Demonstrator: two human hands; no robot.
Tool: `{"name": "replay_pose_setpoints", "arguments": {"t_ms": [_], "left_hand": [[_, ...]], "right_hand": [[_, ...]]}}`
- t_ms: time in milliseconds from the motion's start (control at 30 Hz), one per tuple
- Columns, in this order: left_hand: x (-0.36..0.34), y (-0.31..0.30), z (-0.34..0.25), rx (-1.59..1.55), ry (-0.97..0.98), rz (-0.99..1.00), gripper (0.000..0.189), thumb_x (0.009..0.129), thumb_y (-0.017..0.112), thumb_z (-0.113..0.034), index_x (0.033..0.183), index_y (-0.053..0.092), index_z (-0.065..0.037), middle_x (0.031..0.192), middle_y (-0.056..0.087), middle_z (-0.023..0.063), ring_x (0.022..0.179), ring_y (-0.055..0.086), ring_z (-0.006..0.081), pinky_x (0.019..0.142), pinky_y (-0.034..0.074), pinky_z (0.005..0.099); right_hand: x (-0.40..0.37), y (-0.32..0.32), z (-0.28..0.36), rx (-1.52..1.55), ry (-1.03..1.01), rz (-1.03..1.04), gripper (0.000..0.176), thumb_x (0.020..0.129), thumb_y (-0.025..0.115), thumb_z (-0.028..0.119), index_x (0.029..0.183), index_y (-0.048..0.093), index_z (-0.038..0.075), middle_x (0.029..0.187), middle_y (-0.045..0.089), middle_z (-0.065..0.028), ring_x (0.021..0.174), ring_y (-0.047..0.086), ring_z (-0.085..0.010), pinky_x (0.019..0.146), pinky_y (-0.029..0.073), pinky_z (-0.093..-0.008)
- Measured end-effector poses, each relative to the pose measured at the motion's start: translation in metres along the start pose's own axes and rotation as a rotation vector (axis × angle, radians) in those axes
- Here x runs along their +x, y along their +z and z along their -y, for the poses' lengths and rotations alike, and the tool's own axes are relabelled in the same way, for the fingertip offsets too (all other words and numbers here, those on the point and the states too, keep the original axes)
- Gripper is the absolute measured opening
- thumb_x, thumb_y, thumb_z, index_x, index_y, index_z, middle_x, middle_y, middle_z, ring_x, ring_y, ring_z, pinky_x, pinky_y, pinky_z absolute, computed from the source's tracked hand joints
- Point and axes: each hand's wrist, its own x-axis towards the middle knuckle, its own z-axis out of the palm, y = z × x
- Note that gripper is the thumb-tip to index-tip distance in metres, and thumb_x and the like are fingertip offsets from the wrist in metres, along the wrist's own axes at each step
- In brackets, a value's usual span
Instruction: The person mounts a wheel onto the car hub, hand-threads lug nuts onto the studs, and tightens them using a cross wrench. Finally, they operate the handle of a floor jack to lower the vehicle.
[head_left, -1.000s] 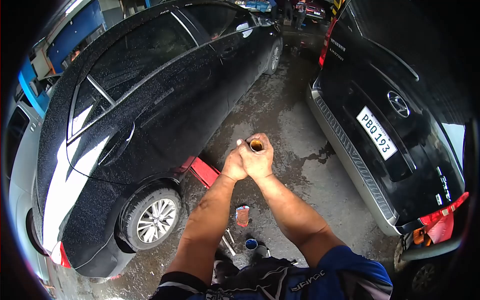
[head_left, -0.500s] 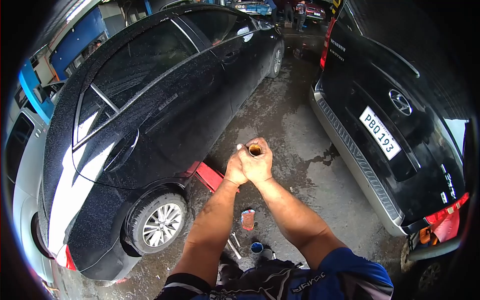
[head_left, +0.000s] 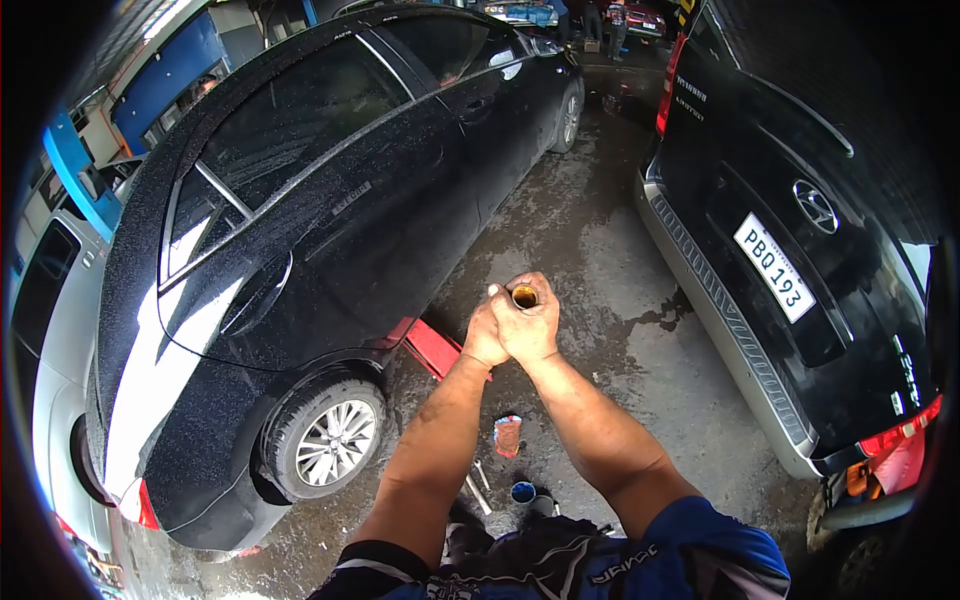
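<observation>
Both hands meet out in front of me, at the centre of the head view. My right hand [head_left: 534, 326] wraps round a small hollow cylinder [head_left: 525, 297] with a round, open top and an amber-brown inside. Its lower part is hidden in the fist. Pressed against the right hand from the left side, my left hand [head_left: 486, 336] is closed too, its thumb pointing up near the cylinder's rim. How much of the cylinder the left fingers grip is hidden.
A black car [head_left: 330, 220] with its rear wheel [head_left: 335, 443] stands left, a red jack [head_left: 433, 348] beside it. At right is a black van [head_left: 780, 200]. On the floor lie a red-and-white packet [head_left: 507, 436], wrenches [head_left: 480, 492] and a blue tub [head_left: 522, 492].
The view has shifted slightly, so the cars and floor items sit a little farther right. Both hands keep the same clasp around the cylinder.
</observation>
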Motion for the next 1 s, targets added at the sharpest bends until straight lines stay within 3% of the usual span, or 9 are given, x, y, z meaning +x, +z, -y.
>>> {"name": "replay_pose_setpoints", "arguments": {"t_ms": [33, 100, 133, 200, 1000], "left_hand": [[0.001, 0.005, 0.007, 0.001, -0.002, 0.0, 0.038, 0.074, 0.069, -0.03, 0.104, 0.063, -0.008, 0.101, 0.067, 0.0169, 0.098, 0.063, 0.0344, 0.081, 0.05, 0.0393], [0.004, 0.012, 0.014, -0.345, -0.069, -0.067, 0.037, 0.073, 0.069, -0.03, 0.102, 0.063, -0.007, 0.099, 0.067, 0.0169, 0.098, 0.063, 0.0348, 0.081, 0.05, 0.0398], [0.001, 0.013, 0.018, -0.344, -0.071, -0.067, 0.037, 0.073, 0.069, -0.03, 0.102, 0.063, -0.007, 0.099, 0.067, 0.0169, 0.098, 0.063, 0.0348, 0.081, 0.05, 0.0398], [-0.004, -0.007, -0.014, -0.044, -0.006, -0.037, 0.037, 0.073, 0.069, -0.03, 0.101, 0.063, -0.007, 0.099, 0.067, 0.0168, 0.097, 0.063, 0.0349, 0.081, 0.05, 0.0402], [0.0, 0.006, 0.008, -0.04, 0.035, -0.018, 0.041, 0.073, 0.071, -0.03, 0.107, 0.063, -0.008, 0.104, 0.067, 0.0163, 0.099, 0.063, 0.0336, 0.082, 0.05, 0.0396]], "right_hand": [[0.0, 0.0, -0.002, 0.001, 0.002, 0.001, 0.018, 0.079, 0.069, 0.004, 0.077, 0.052, 0.006, 0.068, 0.051, 0.0027, 0.062, 0.046, -0.0049, 0.055, 0.04, -0.0233], [0.001, 0.0, -0.005, -0.027, -0.057, -0.012, 0.018, 0.079, 0.072, 0.009, 0.078, 0.054, 0.005, 0.066, 0.054, 0.0006, 0.061, 0.051, -0.0065, 0.055, 0.043, -0.0245], [0.0, 0.0, -0.006, -0.026, -0.056, -0.011, 0.018, 0.079, 0.072, 0.009, 0.078, 0.054, 0.005, 0.066, 0.054, 0.0006, 0.061, 0.051, -0.0065, 0.055, 0.043, -0.0245], [0.0, -0.001, -0.006, -0.062, -0.035, -0.015, 0.018, 0.079, 0.072, 0.009, 0.078, 0.054, 0.006, 0.066, 0.054, 0.0009, 0.061, 0.05, -0.0063, 0.055, 0.043, -0.0245], [0.001, -0.002, -0.005, -0.05, -0.029, -0.017, 0.02, 0.077, 0.073, 0.009, 0.077, 0.053, 0.006, 0.066, 0.054, -0.0004, 0.061, 0.05, -0.0075, 0.055, 0.043, -0.0254]]}}
